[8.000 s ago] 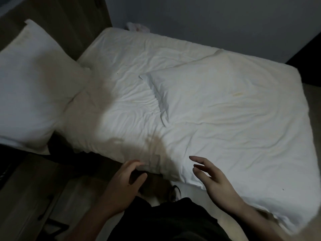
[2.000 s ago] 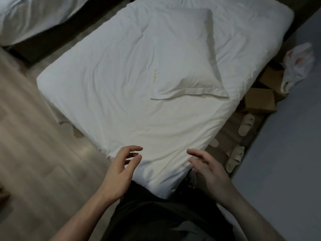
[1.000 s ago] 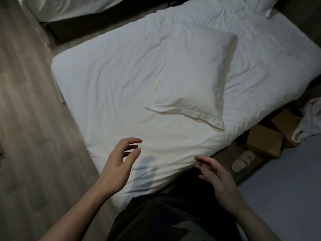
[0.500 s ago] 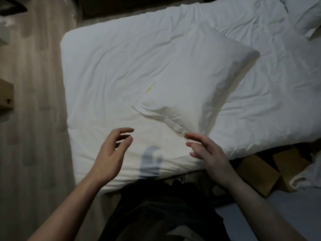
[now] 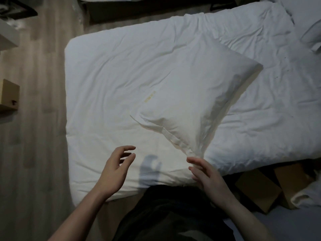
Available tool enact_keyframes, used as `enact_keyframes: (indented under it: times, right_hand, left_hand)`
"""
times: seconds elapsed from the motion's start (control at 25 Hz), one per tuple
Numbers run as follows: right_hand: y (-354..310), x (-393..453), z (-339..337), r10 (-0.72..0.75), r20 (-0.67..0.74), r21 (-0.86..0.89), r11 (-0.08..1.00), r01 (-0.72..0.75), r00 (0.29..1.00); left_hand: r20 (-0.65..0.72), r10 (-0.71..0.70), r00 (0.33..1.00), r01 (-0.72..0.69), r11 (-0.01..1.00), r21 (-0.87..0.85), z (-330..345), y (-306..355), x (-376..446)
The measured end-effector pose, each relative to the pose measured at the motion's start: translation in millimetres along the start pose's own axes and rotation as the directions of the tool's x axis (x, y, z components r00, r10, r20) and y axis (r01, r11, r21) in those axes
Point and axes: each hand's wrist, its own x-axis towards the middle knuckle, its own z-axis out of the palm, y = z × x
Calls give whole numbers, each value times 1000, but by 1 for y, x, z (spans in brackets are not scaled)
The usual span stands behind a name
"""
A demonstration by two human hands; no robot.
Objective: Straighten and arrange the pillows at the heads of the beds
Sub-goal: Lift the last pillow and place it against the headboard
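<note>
Dimly lit white bed point(image 5: 107, 70) cut off at the right edge, with a white pillow point(image 5: 187, 94) lying askew across its middle and a second pillow point(image 5: 311, 37) only partly in frame at upper right. Cardboard boxes point(image 5: 257, 188) half lost in shadow beside the bed. Left hand point(image 5: 116, 169) hovering over the sheet, fingers loosely spread and empty; right hand point(image 5: 206, 176) open at the pillow's near corner, fingertips point(image 5: 190, 160) at its flap, contact unclear.

Right hand point(image 5: 211, 180) fingers point(image 5: 194, 160) touch pillow point(image 5: 187, 94) corner.
</note>
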Motion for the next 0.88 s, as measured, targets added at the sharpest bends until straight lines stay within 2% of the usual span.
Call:
enact_keyframes:
  times: [0.24,0.32,0.44,0.6,0.76,0.88]
  right_hand:
    - [-6,27,-19,59,-177,25,998,-55,982]
    - [-12,42,-20,70,-209,24,997,-67,975]
    - [-20,81,-26,71,-241,-20,997,-78,968]
    - [-8,156,-42,115,-273,-95,985,-146,955]
    - [15,234,-69,256,-348,-34,958,-285,902]
    - [55,295,-96,356,-368,-58,913,-403,859]
  left_hand:
    - [127,38,991,-45,998,48,9,16,105]
    - [113,38,993,-46,997,68,18,20,141]
    - [67,-78,995,73,995,71,36,19,201]
    - [67,-274,959,265,957,115,64,0,265]
    - [33,-305,952,291,932,219,90,-11,317]
    - [26,-304,952,284,914,290,123,-20,351]
